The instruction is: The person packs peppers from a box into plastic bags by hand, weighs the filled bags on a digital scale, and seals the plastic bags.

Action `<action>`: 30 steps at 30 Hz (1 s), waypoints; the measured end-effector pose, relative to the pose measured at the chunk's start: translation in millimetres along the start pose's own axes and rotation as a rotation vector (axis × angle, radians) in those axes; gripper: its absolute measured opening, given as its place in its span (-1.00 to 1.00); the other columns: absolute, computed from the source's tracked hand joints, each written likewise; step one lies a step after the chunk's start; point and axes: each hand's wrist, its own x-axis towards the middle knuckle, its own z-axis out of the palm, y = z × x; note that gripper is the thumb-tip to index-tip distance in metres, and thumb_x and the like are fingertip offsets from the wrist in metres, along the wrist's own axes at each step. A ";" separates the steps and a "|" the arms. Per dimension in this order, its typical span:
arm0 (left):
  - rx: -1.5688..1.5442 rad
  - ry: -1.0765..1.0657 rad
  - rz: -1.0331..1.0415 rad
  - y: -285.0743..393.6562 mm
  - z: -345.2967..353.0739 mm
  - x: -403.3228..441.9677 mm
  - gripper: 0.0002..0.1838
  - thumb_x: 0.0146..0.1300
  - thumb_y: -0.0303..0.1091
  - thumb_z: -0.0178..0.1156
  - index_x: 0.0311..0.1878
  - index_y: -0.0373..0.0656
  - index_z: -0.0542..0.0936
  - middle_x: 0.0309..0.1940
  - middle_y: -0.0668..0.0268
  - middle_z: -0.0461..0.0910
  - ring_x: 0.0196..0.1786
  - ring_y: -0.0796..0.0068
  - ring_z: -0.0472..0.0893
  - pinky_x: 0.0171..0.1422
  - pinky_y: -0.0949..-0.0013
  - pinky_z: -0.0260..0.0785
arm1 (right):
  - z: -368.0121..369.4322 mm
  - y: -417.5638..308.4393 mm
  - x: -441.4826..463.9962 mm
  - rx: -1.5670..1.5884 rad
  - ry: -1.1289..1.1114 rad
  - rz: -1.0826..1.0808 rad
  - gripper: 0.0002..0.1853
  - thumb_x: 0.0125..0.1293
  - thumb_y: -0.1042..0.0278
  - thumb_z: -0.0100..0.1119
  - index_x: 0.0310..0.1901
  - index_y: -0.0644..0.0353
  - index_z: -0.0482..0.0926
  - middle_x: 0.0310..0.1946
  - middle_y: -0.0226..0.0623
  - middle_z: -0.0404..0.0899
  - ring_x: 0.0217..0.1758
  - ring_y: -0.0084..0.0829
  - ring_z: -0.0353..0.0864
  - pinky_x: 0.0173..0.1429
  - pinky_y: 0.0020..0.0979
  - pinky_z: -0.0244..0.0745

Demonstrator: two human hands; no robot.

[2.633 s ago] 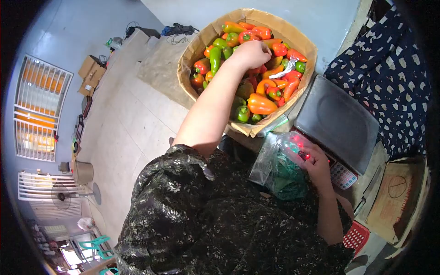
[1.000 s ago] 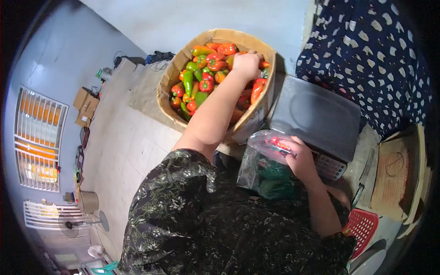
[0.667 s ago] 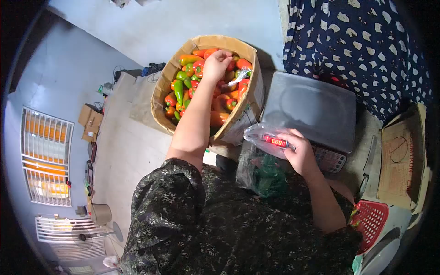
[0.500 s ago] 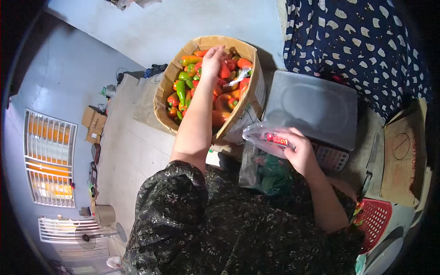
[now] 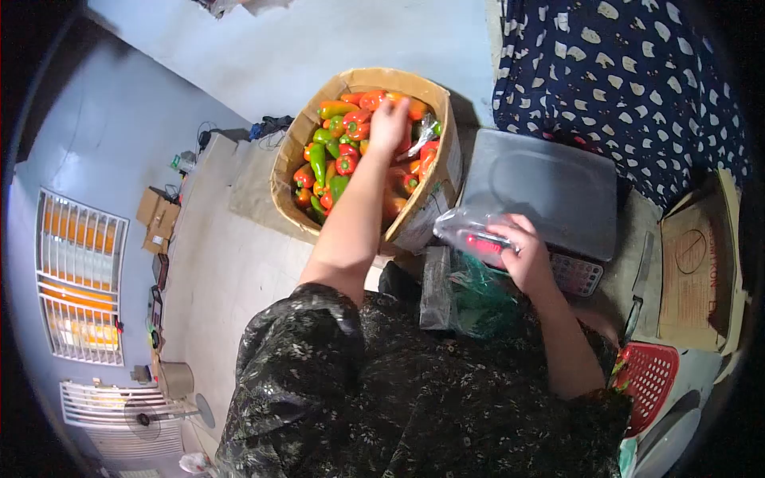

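Note:
My left hand is inside a cardboard box full of red, orange and green peppers. Its fingers look curled down among red peppers near the far side; blur and the hand itself hide what they grip. My right hand pinches a clear plastic bag between thumb and fingers, in front of a scale. A red glow shows through the plastic. Below that bag lies a bunch of green plastic bags.
The scale's keypad faces me. A knife lies to its right, beside an open carton and a red perforated basket. Dark blue patterned cloth hangs behind the scale. A crumpled clear plastic piece lies among the peppers.
My left hand has moved slightly right and nearer within the box, its fingers now lower among the peppers. My right hand still holds the clear bag, which has shifted a little right.

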 end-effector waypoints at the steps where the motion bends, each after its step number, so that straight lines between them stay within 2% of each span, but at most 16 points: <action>1: -0.364 -0.052 -0.185 7.8 -9.3 0.4 -0.71 0.25 -0.14 0.11 -0.17 -0.20 0.51 -0.48 0.23 0.55 -0.42 0.39 0.56 -0.29 0.28 0.44 | -0.4 8.7 0.0 -0.010 0.029 0.006 -0.57 -0.06 0.68 -0.05 -0.09 0.26 0.59 0.05 0.05 0.44 0.07 -0.04 0.51 0.13 -0.29 0.42; 3: -0.779 -0.045 -0.360 40.0 -17.2 -9.1 -0.73 0.26 -0.13 0.05 -0.21 -0.17 0.48 -0.51 0.30 0.51 -0.52 0.47 0.48 -0.40 0.36 0.38 | -0.5 26.9 0.9 -0.029 0.088 0.017 -0.57 -0.05 0.68 -0.05 -0.08 0.26 0.58 0.05 0.08 0.43 0.08 -0.01 0.49 0.14 -0.27 0.41; 7: -1.214 -0.535 -0.229 125.1 -6.1 -58.6 -0.62 0.22 -0.12 0.03 -0.04 -0.20 0.45 -0.33 0.28 0.52 -0.50 0.54 0.46 -0.40 0.46 0.39 | -7.6 20.8 2.1 -0.030 0.132 0.078 -0.54 -0.05 0.67 -0.03 -0.03 0.24 0.55 0.07 0.05 0.42 0.03 0.02 0.50 0.08 -0.23 0.44; 9: -1.277 -0.772 -0.559 153.1 11.2 -101.6 -0.54 0.22 -0.12 0.00 0.08 -0.24 0.39 -0.39 0.21 0.54 -0.43 0.49 0.55 -0.37 0.39 0.46 | -10.5 21.0 0.7 -0.110 0.142 0.082 -0.51 -0.02 0.64 0.04 0.05 0.21 0.50 0.10 -0.01 0.41 -0.01 0.04 0.51 0.04 -0.19 0.45; 11: -0.649 -0.883 -0.363 155.7 39.1 -144.2 -0.40 0.11 -0.06 0.17 0.12 -0.30 0.40 -0.32 0.10 0.56 -0.39 0.40 0.60 -0.28 0.41 0.51 | -10.8 16.7 0.1 -0.125 0.170 0.096 -0.48 0.00 0.62 0.09 0.10 0.19 0.46 0.11 -0.02 0.41 -0.02 0.05 0.51 0.02 -0.16 0.46; 12: -0.585 -0.965 -0.453 152.9 52.6 -160.5 -0.45 0.16 -0.10 0.15 0.10 -0.32 0.43 -0.30 0.11 0.57 -0.38 0.39 0.60 -0.26 0.42 0.51 | -8.0 20.4 -0.1 -0.222 0.152 0.147 -0.42 0.01 0.61 0.12 0.17 0.16 0.40 0.18 -0.07 0.36 0.00 0.05 0.51 0.02 -0.14 0.47; 13: -0.528 -0.828 -0.556 147.3 66.8 -179.2 -0.55 0.22 -0.17 0.12 0.06 -0.31 0.47 -0.32 0.17 0.58 -0.41 0.42 0.59 -0.29 0.43 0.50 | -7.0 20.8 -0.9 -0.208 0.171 0.123 -0.40 0.01 0.62 0.12 0.18 0.17 0.38 0.21 -0.08 0.33 -0.01 0.04 0.52 0.01 -0.14 0.49; 15: -0.535 -0.845 -0.806 96.2 82.5 -181.0 -0.67 0.25 -0.23 0.09 -0.06 -0.29 0.51 -0.37 0.24 0.57 -0.45 0.44 0.56 -0.33 0.40 0.48 | -3.7 18.4 0.4 -0.175 0.212 0.061 -0.37 0.01 0.64 0.11 0.22 0.18 0.33 0.27 -0.11 0.27 -0.03 0.03 0.54 0.00 -0.14 0.51; 16: -0.624 -0.844 -0.849 82.7 85.5 -178.0 -0.70 0.26 -0.23 0.07 -0.10 -0.28 0.51 -0.39 0.26 0.57 -0.46 0.44 0.56 -0.34 0.39 0.48 | -6.9 9.5 -0.1 -0.238 0.111 0.125 -0.35 0.02 0.64 0.12 0.24 0.24 0.28 0.34 -0.15 0.19 -0.07 0.05 0.56 -0.03 -0.15 0.53; 19: -0.890 -0.875 -0.943 59.7 93.2 -166.7 -0.74 0.30 -0.24 0.01 -0.20 -0.27 0.51 -0.43 0.28 0.56 -0.49 0.44 0.54 -0.34 0.35 0.47 | -4.1 -5.9 -1.6 -0.168 0.101 0.148 -0.33 0.02 0.63 0.12 0.26 0.30 0.24 0.38 -0.19 0.14 -0.11 0.08 0.57 -0.06 -0.15 0.55; 21: -1.059 -0.948 -0.957 52.6 98.6 -160.1 -0.74 0.33 -0.25 -0.04 -0.23 -0.27 0.50 -0.45 0.28 0.56 -0.50 0.42 0.55 -0.29 0.33 0.49 | -4.2 -9.0 0.9 -0.213 0.173 -0.031 -0.38 0.03 0.67 0.05 0.23 0.34 0.27 0.42 -0.25 0.05 -0.13 0.06 0.59 -0.11 -0.16 0.57; 22: -1.044 -0.861 -1.024 48.9 101.8 -160.2 -0.79 0.26 -0.27 0.01 -0.20 -0.21 0.49 -0.43 0.23 0.57 -0.46 0.40 0.56 -0.24 0.29 0.50 | 4.5 -3.0 1.0 -0.230 0.217 -0.162 -0.36 0.01 0.69 0.02 0.24 0.34 0.28 0.42 -0.27 0.03 -0.10 0.04 0.58 -0.10 -0.16 0.56; 23: -0.921 -0.639 -1.044 46.0 114.0 -165.1 -0.78 0.29 -0.23 0.02 -0.20 -0.19 0.50 -0.42 0.24 0.57 -0.46 0.37 0.55 -0.21 0.26 0.50 | 8.4 -0.7 1.9 -0.249 0.262 -0.297 -0.35 -0.01 0.72 0.00 0.24 0.33 0.28 0.43 -0.30 0.01 -0.06 0.03 0.57 -0.09 -0.17 0.56; 24: -0.932 -0.584 -1.000 64.8 119.2 -169.8 -0.76 0.30 -0.18 0.04 -0.20 -0.17 0.50 -0.43 0.26 0.56 -0.48 0.37 0.54 -0.24 0.27 0.49 | 8.2 -7.1 -3.3 -0.222 0.156 -0.168 -0.36 -0.02 0.71 0.01 0.23 0.34 0.31 0.42 -0.33 0.04 -0.11 -0.01 0.59 -0.11 -0.19 0.57; 28: -1.185 -0.306 -0.830 63.0 141.6 -168.0 -0.63 0.28 0.01 0.13 -0.20 -0.16 0.51 -0.44 0.31 0.55 -0.46 0.39 0.54 -0.28 0.29 0.49 | 6.3 -8.9 -3.1 -0.290 0.134 -0.137 -0.44 -0.02 0.67 0.05 0.14 0.34 0.39 0.40 -0.34 0.11 -0.22 -0.11 0.62 -0.20 -0.24 0.58; 30: -1.262 -0.386 -0.763 50.5 146.9 -163.8 -0.70 0.36 -0.05 0.02 -0.17 -0.10 0.49 -0.37 0.34 0.53 -0.37 0.40 0.51 -0.22 0.32 0.42 | 14.6 -3.7 -5.7 -0.253 0.132 -0.162 -0.52 0.00 0.65 0.04 0.07 0.35 0.42 0.39 -0.34 0.13 -0.26 -0.12 0.62 -0.23 -0.24 0.57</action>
